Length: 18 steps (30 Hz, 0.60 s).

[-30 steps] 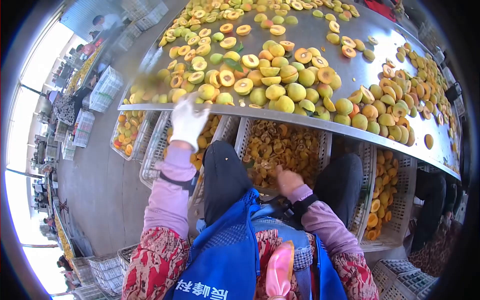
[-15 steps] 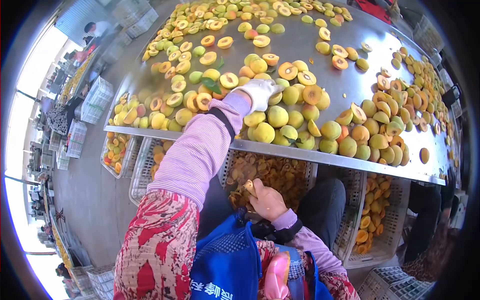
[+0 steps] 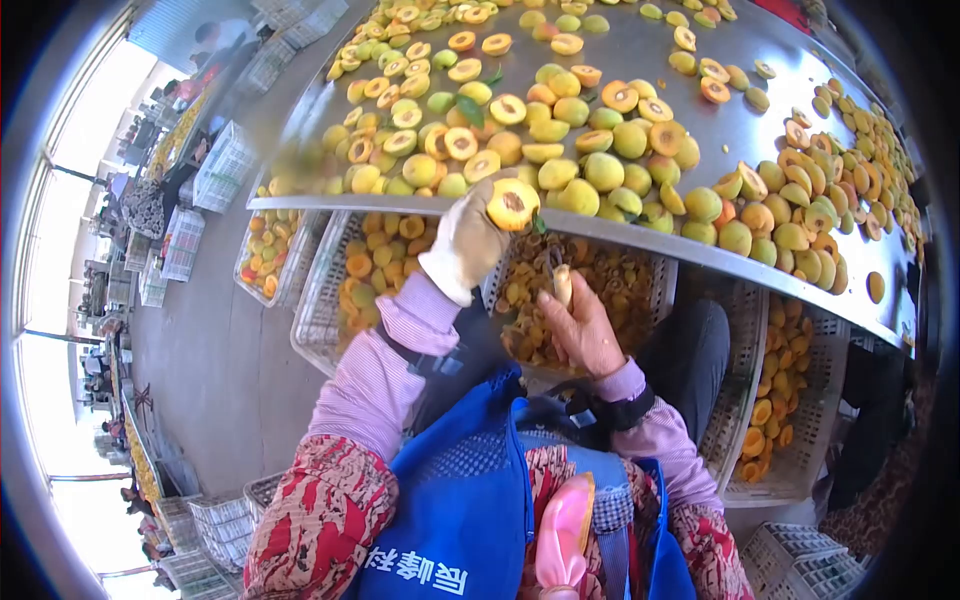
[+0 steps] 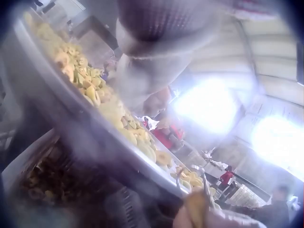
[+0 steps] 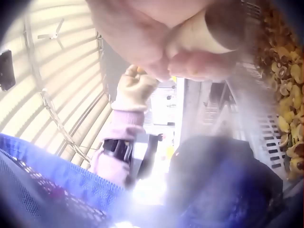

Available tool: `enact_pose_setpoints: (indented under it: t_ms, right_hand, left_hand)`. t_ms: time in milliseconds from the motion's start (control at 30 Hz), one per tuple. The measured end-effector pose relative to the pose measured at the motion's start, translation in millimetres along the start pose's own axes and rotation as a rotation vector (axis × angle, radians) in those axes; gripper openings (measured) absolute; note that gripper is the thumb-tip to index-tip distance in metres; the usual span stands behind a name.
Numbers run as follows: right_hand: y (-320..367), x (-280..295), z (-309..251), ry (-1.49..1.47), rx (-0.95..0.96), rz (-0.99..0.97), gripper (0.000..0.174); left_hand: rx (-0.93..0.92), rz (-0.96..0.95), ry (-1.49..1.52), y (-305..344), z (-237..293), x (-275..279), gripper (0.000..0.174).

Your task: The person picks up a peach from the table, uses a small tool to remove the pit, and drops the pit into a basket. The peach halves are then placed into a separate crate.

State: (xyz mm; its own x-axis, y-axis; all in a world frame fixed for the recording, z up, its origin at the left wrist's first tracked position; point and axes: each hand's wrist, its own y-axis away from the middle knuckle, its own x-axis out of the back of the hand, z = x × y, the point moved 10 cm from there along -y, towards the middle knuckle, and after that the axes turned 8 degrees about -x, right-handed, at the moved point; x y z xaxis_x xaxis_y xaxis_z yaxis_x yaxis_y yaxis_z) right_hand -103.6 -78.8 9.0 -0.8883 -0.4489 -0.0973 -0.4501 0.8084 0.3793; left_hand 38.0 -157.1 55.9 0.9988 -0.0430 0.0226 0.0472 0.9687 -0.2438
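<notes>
My gloved left hand (image 3: 466, 242) holds a yellow peach half (image 3: 512, 205), its cut face and dark centre turned up, just off the table's front edge. My bare right hand (image 3: 588, 332) grips a pitting tool by its pale wooden handle (image 3: 562, 286), over the crate of scraps. In the left wrist view the tool's thin metal prongs (image 4: 205, 180) stand up from the handle. The right wrist view shows the handle's butt (image 5: 223, 28) between the fingers. Tool and peach half are apart.
A metal table (image 3: 640, 95) carries many whole and halved peaches (image 3: 600, 170). Under its edge stand a crate of cut scraps (image 3: 530, 325) and plastic crates of peach halves, one left (image 3: 318, 335) and one right (image 3: 800, 470). My knees flank the scrap crate.
My left hand reached onto the pile and came back to the front edge with a peach half. My right hand rose from the scrap crate with the pitting tool, toward the left hand.
</notes>
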Motion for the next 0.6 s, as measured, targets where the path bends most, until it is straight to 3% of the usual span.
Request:
enact_pose_setpoints:
  t_ms: [33,67,100,167,300,333,367,433,500,533,600]
  right_hand:
    - [-1.5,-4.3,4.6,-0.001,-0.014,-0.002,0.026]
    - [4.1,1.4,-16.9,0.200,0.246,0.164,0.027]
    - [20.2,-0.8,-42.4,0.405,0.507,0.329,0.028]
    - [20.3,0.4,-41.7,0.356,0.379,0.307,0.029]
    - [3.1,-11.5,-20.3,0.529,0.387,0.222,0.030]
    - [-4.9,-10.0,-5.8,0.401,0.335,0.183,0.031]
    - [-10.8,-6.8,6.7,0.273,0.282,0.146,0.032]
    - [-9.2,-3.5,0.7,0.277,0.229,0.105,0.034]
    - [-6.8,-10.5,13.2,0.248,-0.008,-0.006,0.036]
    - [-6.7,-13.4,14.2,0.246,-0.012,-0.008,0.036]
    - [2.2,-10.6,-10.3,0.496,0.239,0.197,0.036]
  left_hand:
    - [-0.127,-0.042,-0.429,12.8,7.9,-2.2,0.030]
    - [-0.017,0.066,-0.072,25.3,-9.1,-1.6,0.034]
    - [0.096,0.170,0.101,38.3,-11.8,-3.8,0.040]
    - [0.081,0.201,-0.151,52.5,-3.3,-1.5,0.041]
    - [0.080,0.157,0.084,63.1,-31.4,-17.3,0.031]
    - [-0.052,0.130,0.148,58.9,-14.6,-26.8,0.031]
    - [-0.050,0.129,0.151,61.9,-14.1,-28.9,0.031]
    - [0.104,0.204,0.587,70.5,-31.8,-36.8,0.033]
    - [0.120,0.256,0.505,73.8,-32.6,-33.3,0.042]
    - [0.127,0.261,0.374,72.0,-27.7,-30.5,0.047]
    - [0.144,0.306,0.224,70.3,-32.1,-23.6,0.056]
